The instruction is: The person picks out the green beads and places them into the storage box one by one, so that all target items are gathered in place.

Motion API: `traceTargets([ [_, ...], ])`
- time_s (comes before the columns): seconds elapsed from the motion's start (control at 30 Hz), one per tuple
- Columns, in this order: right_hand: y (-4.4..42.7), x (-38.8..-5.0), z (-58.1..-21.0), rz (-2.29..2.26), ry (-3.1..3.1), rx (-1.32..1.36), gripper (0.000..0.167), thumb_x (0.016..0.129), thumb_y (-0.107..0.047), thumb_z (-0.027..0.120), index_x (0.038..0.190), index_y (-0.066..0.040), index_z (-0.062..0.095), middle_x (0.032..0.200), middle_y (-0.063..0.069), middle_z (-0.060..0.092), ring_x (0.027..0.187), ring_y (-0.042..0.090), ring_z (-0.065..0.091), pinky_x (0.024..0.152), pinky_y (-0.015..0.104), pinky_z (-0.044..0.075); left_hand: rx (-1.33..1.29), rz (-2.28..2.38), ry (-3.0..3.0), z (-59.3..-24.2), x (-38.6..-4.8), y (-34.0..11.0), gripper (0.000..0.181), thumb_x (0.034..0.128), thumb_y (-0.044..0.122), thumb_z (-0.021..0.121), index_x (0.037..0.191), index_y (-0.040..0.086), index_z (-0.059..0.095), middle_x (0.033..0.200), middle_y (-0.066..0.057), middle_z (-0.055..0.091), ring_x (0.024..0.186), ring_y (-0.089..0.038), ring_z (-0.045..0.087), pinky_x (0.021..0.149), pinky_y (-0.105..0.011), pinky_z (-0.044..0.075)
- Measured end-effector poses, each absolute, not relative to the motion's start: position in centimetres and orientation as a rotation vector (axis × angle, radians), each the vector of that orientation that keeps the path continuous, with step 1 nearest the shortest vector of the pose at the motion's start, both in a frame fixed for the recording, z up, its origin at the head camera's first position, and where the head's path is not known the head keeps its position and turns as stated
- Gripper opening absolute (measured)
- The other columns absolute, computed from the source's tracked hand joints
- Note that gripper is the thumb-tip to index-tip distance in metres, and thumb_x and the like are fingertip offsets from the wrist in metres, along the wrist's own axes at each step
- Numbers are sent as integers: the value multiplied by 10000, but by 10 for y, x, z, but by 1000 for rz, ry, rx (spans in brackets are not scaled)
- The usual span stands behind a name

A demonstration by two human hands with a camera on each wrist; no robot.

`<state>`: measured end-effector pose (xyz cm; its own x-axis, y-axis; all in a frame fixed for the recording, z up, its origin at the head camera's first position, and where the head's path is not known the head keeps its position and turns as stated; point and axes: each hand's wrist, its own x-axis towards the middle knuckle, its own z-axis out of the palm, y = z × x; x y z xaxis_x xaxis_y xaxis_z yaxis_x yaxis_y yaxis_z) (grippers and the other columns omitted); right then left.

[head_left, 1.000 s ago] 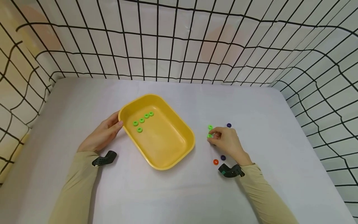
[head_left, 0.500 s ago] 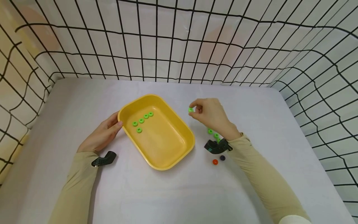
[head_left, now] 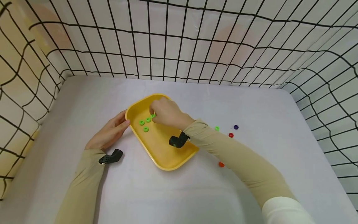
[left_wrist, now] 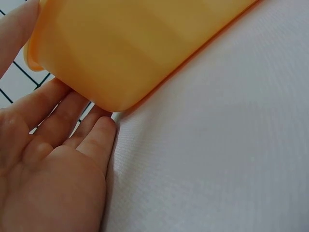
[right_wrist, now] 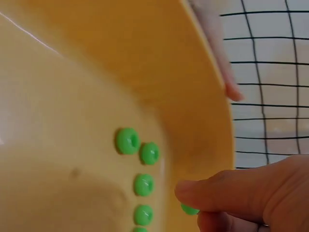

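Observation:
My left hand holds a corner of the yellow plastic tray, thumb at the rim and fingers against the outer wall, as the left wrist view also shows. Over the tray's far end is my right hand. In the right wrist view its thumb and finger pinch a green bead, mostly covered by them. Below on the tray floor lie several green ring-shaped beads, most of them in a row with one beside it. My right forearm hides part of the tray's right side.
On the white table right of the tray lie a green bead, a dark purple bead, a red bead and an orange-red bead, partly behind the sleeve. Black wire mesh stands along the back and sides.
My right hand picked up a green bead from the table on the right and carried it left over the tray. My left hand keeps its hold; the head view shifted slightly.

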<state>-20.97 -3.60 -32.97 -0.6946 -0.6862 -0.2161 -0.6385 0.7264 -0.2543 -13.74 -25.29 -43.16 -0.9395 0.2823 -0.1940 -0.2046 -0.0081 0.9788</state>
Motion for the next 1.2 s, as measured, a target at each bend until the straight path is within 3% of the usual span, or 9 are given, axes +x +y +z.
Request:
traceTargets([
  [0.13, -45, -211, -345, -170, 2612, -1022, 189, 887, -141, 717, 1069, -92, 732, 1064, 29, 716, 868, 158, 636, 762, 293, 577, 109, 2016, 1939, -433, -139, -252, 657, 1049, 219, 490, 1585, 89, 133, 1645, -96, 146, 1517, -254, 138, 1249, -459, 98],
  [0.4, -46, -210, -360, -161, 2580, -1037, 143, 884, -107, 698, 1025, -101, 726, 1043, 13, 697, 843, 156, 595, 714, 282, 555, 122, 2031, 1941, -431, -137, -252, 625, 1052, 197, 482, 1577, 80, 164, 1632, -100, 182, 1512, -247, 153, 1249, -453, 98],
  [1.2, -43, -207, -366, -168, 2556, -1052, 124, 893, -70, 674, 1000, -109, 723, 976, 16, 689, 788, 161, 573, 617, 248, 508, 52, 2018, 1949, -431, -137, -250, 672, 1041, 230, 512, 1585, 96, 141, 1641, -91, 164, 1517, -252, 142, 1250, -452, 102],
])
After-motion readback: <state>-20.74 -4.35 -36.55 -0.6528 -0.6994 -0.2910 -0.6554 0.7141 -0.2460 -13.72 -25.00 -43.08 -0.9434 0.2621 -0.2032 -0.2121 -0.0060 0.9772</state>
